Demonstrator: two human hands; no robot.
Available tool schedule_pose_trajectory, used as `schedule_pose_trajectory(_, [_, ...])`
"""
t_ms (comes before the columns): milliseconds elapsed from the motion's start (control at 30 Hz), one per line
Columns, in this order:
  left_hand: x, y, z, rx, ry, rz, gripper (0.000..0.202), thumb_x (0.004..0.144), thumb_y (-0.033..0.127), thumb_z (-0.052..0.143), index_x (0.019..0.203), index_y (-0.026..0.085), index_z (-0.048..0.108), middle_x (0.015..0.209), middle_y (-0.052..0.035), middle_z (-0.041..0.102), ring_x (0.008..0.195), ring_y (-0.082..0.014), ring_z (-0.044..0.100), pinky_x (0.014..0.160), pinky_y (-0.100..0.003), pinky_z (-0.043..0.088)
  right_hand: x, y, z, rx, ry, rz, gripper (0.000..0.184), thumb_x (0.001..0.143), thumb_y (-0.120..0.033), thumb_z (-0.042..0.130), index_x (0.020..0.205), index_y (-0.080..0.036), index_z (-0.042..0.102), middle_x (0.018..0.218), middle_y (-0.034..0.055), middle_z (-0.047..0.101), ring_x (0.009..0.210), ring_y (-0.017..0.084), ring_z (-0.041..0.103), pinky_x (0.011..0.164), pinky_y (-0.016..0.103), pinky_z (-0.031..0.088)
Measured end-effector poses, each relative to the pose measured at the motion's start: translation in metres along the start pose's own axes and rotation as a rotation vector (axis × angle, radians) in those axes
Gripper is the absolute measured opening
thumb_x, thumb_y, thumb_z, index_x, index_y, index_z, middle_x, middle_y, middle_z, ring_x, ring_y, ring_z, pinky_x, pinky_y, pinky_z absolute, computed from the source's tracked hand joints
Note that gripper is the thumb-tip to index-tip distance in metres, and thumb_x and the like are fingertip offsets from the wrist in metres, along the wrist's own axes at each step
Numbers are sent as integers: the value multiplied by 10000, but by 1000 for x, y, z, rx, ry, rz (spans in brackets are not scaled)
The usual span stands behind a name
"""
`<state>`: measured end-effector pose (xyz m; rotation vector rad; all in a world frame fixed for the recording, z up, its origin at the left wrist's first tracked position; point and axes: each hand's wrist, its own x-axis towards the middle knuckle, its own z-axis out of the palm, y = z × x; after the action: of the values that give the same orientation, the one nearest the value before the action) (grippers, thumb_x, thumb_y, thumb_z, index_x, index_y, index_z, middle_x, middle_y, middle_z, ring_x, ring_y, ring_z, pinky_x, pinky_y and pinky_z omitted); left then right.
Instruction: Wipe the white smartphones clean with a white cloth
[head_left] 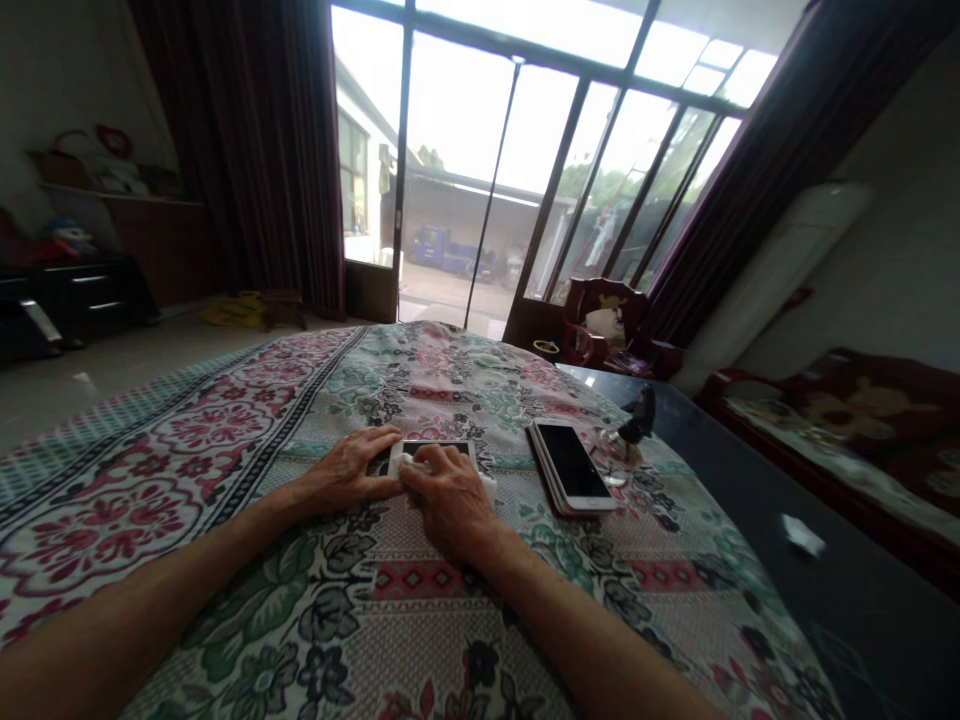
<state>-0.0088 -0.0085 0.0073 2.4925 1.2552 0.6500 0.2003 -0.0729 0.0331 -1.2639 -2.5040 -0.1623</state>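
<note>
A white-framed phone lies flat on the floral cloth, largely covered by both hands. My left hand rests on the phone's left end, fingers curled over its edge. My right hand presses a small white wipe onto the dark screen, fingers bent and together. To the right a stack of two white phones lies screen up, apart from my hands.
A small dark object on a clear glass piece stands past the phone stack. The dark table edge with a white scrap runs at right. Beyond are a wooden chair, a sofa and large windows.
</note>
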Motion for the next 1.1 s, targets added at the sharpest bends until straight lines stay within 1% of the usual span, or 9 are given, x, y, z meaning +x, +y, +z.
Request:
schedule_pose_trajectory(133, [0, 1, -1, -6, -1, 7, 679, 747, 583, 632, 1318, 231, 525, 1420, -114, 491, 1329, -312, 407, 1100, -452, 307, 0, 14, -3, 35, 2, -13, 301, 926, -251, 486, 1194, -340, 589, 1193, 31, 548, 1003, 215, 462, 851, 335, 378])
schedule_pose_trajectory(300, [0, 4, -4, -9, -13, 2, 669, 767, 599, 613, 1315, 225, 525, 1427, -124, 479, 1332, -312, 400, 1101, -455, 299, 0, 48, -7, -14, 24, 190, 361, 929, -168, 440, 1208, -317, 611, 1175, 50, 567, 1014, 216, 468, 875, 335, 368])
schedule_pose_trajectory(433, [0, 3, -3, -16, -14, -2, 686, 768, 599, 612, 1319, 201, 519, 1432, -138, 471, 1335, -317, 392, 1104, -457, 292, 1, 60, -8, -6, 34, 230, 386, 918, -132, 426, 1207, -306, 613, 1168, 54, 571, 1011, 215, 468, 857, 325, 366])
schedule_pose_trajectory(533, [0, 3, -3, -13, -12, 0, 674, 767, 593, 615, 1308, 200, 525, 1429, -136, 475, 1329, -317, 399, 1100, -461, 297, 1, 54, -13, -33, 4, 284, 343, 904, -116, 429, 1116, -268, 651, 1090, 71, 587, 973, 212, 478, 811, 311, 369])
schedule_pose_trajectory(667, [0, 5, -4, -11, -19, -3, 680, 769, 587, 617, 1303, 176, 526, 1425, -148, 475, 1317, -312, 412, 1094, -452, 309, -2, 39, -28, -102, -82, 400, 306, 854, -81, 454, 1021, -219, 670, 1023, 104, 595, 913, 221, 498, 731, 313, 367])
schedule_pose_trajectory(833, [0, 8, -6, 3, -24, -8, 696, 771, 602, 598, 1319, 180, 520, 1430, -141, 469, 1325, -320, 399, 1102, -445, 298, -9, 24, -45, -151, -203, 451, 285, 828, -51, 450, 954, -170, 677, 995, 130, 597, 890, 231, 512, 662, 308, 350])
schedule_pose_trajectory(933, [0, 8, -7, 5, -25, -8, 706, 765, 606, 600, 1320, 176, 524, 1428, -145, 470, 1318, -321, 405, 1101, -432, 302, -10, 12, -42, -156, -217, 393, 298, 850, -63, 438, 1005, -167, 670, 1031, 131, 590, 904, 231, 512, 658, 306, 351])
schedule_pose_trajectory(1033, [0, 7, -6, 3, -36, -4, 727, 757, 608, 610, 1314, 150, 524, 1425, -163, 465, 1310, -318, 411, 1100, -428, 303, -6, -2, -31, -128, -168, 246, 260, 867, -124, 476, 1047, -178, 656, 1054, 124, 585, 916, 226, 501, 699, 308, 362])
schedule_pose_trajectory(1100, [1, 7, -5, 4, -36, 0, 725, 747, 606, 621, 1311, 162, 524, 1417, -155, 475, 1308, -319, 411, 1098, -440, 301, -3, -7, -25, -107, -138, 170, 227, 855, -151, 512, 1025, -185, 659, 1040, 116, 589, 905, 222, 494, 706, 307, 359])
